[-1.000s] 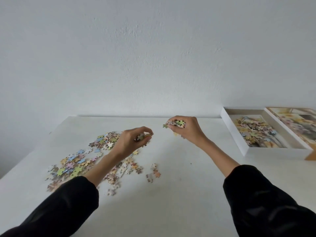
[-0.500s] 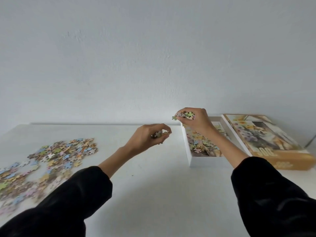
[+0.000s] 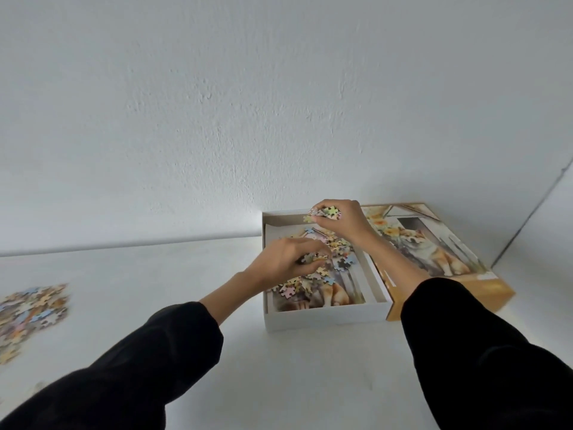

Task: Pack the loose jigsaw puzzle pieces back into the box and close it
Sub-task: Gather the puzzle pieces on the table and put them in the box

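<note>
An open white box (image 3: 325,319) sits on the table right of centre, with a picture sheet and several loose puzzle pieces (image 3: 339,265) inside. My left hand (image 3: 285,259) hovers over the box's middle, fingers pinched on a small bunch of pieces. My right hand (image 3: 344,220) is above the box's far end, closed on a handful of pieces (image 3: 325,212) that stick out past the fingers. The box lid (image 3: 440,259), printed with a dog and flowers, lies face up just right of the box. A heap of loose pieces (image 3: 31,311) lies at the far left.
The white table (image 3: 279,383) runs up to a white wall (image 3: 279,103) behind the box. A wall corner (image 3: 533,212) stands at the far right beyond the lid. Both forearms in black sleeves reach in from the bottom edge.
Both hands have carried their pieces rightward from the loose heap to over the open box. My view has swung right, so the heap now sits at the left edge.
</note>
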A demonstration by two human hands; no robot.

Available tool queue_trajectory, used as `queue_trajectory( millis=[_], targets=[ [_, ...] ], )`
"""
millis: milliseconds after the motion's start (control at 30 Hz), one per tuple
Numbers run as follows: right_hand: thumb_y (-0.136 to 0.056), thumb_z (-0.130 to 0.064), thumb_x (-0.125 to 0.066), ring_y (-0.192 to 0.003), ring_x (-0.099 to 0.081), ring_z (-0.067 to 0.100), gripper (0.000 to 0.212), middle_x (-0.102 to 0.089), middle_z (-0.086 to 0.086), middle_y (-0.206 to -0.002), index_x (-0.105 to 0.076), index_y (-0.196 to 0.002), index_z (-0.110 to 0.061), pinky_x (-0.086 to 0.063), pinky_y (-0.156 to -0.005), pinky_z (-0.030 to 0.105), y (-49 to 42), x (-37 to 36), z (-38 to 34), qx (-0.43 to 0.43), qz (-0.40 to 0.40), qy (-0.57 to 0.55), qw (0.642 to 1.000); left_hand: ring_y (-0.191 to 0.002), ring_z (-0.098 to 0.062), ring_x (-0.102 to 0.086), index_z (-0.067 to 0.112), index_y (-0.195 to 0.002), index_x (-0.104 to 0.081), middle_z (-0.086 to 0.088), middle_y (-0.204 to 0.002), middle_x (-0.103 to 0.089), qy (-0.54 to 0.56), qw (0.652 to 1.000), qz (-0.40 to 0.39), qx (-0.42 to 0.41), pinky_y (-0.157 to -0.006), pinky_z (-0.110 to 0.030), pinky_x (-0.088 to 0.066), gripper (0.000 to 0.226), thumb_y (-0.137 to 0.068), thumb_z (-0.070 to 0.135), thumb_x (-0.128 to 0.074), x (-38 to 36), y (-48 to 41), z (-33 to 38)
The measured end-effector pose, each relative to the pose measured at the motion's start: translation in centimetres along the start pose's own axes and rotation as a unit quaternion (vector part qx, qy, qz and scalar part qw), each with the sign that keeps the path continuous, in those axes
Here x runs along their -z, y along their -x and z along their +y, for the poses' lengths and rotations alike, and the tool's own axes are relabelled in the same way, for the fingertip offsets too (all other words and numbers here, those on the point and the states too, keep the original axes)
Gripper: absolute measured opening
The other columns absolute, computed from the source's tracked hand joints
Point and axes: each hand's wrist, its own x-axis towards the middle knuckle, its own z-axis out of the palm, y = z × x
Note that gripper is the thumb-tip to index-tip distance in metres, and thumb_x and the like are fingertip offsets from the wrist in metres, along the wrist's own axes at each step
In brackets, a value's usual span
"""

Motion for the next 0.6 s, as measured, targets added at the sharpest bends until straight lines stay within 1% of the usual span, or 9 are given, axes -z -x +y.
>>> queue_trajectory(
  millis=[67, 100, 133, 200, 267, 333, 400, 500, 600],
  targets=[
    [-0.081, -0.030, -0.067, -0.087, -0.067, 0.022, 0.022, -0.071, -0.004, -0.099, -0.070, -0.099, -0.017, -0.052, -0.077, 0.034, 0.0, -0.9, 1.2, -0.013, -0.010, 0.018, 1.000, -0.072, -0.016, -0.065, 0.019, -0.105, -0.064, 0.001, -0.097, -0.071, -0.001, 1.000, -0.031, 0.007, -0.062, -0.025, -0.049, 0.034, -0.088, 0.043, -0.047, -1.3, -0.4, -0.6],
    [-0.081, -0.034, -0.066, -0.086, -0.067, 0.022, 0.023, -0.070, -0.006, -0.098, -0.070, -0.099, -0.019, -0.052, -0.075, 0.037, 0.1, -1.2, 1.6, -0.017, -0.011, 0.030, 0.999, -0.076, -0.017, -0.065, 0.022, -0.106, -0.064, 0.003, -0.100, -0.070, -0.006, 0.999, -0.051, 0.015, -0.063, -0.029, -0.050, 0.036, -0.088, 0.047, -0.045, -1.8, -0.5, -0.9],
    [-0.082, -0.037, -0.065, -0.084, -0.066, 0.017, 0.025, -0.070, -0.006, -0.098, -0.069, -0.100, -0.020, -0.052, -0.072, 0.033, 0.2, -1.6, 2.0, -0.017, -0.014, 0.040, 0.999, -0.078, -0.016, -0.064, 0.024, -0.107, -0.063, 0.005, -0.101, -0.069, -0.014, 0.997, -0.069, 0.021, -0.062, -0.030, -0.050, 0.038, -0.087, 0.051, -0.044, -2.2, -0.6, -1.2],
    [-0.082, -0.038, -0.064, -0.077, -0.060, 0.005, 0.023, -0.066, -0.008, -0.094, -0.068, -0.101, -0.025, -0.046, -0.064, 0.021, 0.4, -2.1, 2.4, -0.017, -0.030, 0.046, 0.998, -0.079, -0.014, -0.062, 0.028, -0.105, -0.065, 0.007, -0.101, -0.067, -0.039, 0.994, -0.097, 0.017, -0.060, -0.025, -0.044, 0.037, -0.084, 0.055, -0.049, -2.7, -0.6, -1.7],
    [-0.081, -0.036, -0.066, -0.081, -0.059, 0.007, 0.021, -0.064, -0.007, -0.096, -0.067, -0.101, -0.028, -0.048, -0.068, 0.023, 0.5, -2.6, 2.9, -0.022, -0.044, 0.033, 0.998, -0.084, -0.014, -0.061, 0.029, -0.106, -0.066, 0.006, -0.100, -0.066, -0.071, 0.991, -0.113, 0.001, -0.064, -0.021, -0.038, 0.038, -0.081, 0.056, -0.056, -3.0, -0.4, -1.9],
    [-0.080, -0.034, -0.068, -0.088, -0.059, 0.011, 0.023, -0.065, -0.004, -0.102, -0.066, -0.103, -0.029, -0.050, -0.076, 0.030, 0.5, -2.8, 3.2, -0.020, -0.053, 0.030, 0.998, -0.088, -0.014, -0.061, 0.028, -0.107, -0.065, 0.004, -0.100, -0.066, -0.080, 0.990, -0.115, -0.005, -0.070, -0.022, -0.037, 0.045, -0.077, 0.060, -0.055, -2.9, -0.3, -2.0],
    [-0.079, -0.032, -0.069, -0.092, -0.058, 0.012, 0.024, -0.066, -0.002, -0.105, -0.066, -0.103, -0.027, -0.048, -0.080, 0.033, 0.4, -2.8, 3.3, -0.019, -0.055, 0.026, 0.998, -0.091, -0.013, -0.060, 0.027, -0.106, -0.065, 0.004, -0.101, -0.065, -0.070, 0.991, -0.113, 0.003, -0.075, -0.023, -0.037, 0.049, -0.075, 0.063, -0.054, -2.9, -0.3, -2.2],
    [-0.081, -0.030, -0.067, -0.094, -0.058, 0.012, 0.023, -0.067, -0.001, -0.106, -0.067, -0.103, -0.023, -0.045, -0.082, 0.030, 0.5, -2.5, 3.1, -0.021, -0.054, 0.015, 0.998, -0.092, -0.013, -0.059, 0.027, -0.105, -0.066, 0.004, -0.102, -0.065, -0.047, 0.992, -0.118, 0.021, -0.075, -0.026, -0.041, 0.048, -0.077, 0.063, -0.050, -2.6, -0.5, -1.9],
    [-0.083, -0.031, -0.066, -0.093, -0.058, 0.011, 0.023, -0.067, -0.001, -0.107, -0.067, -0.104, -0.023, -0.043, -0.078, 0.020, 0.7, -2.3, 2.9, -0.023, -0.060, 0.012, 0.998, -0.090, -0.012, -0.060, 0.025, -0.104, -0.066, 0.004, -0.101, -0.065, -0.013, 0.993, -0.118, 0.019, -0.075, -0.032, -0.048, 0.044, -0.082, 0.058, -0.047, -2.1, -0.3, -1.5]
  ],
)
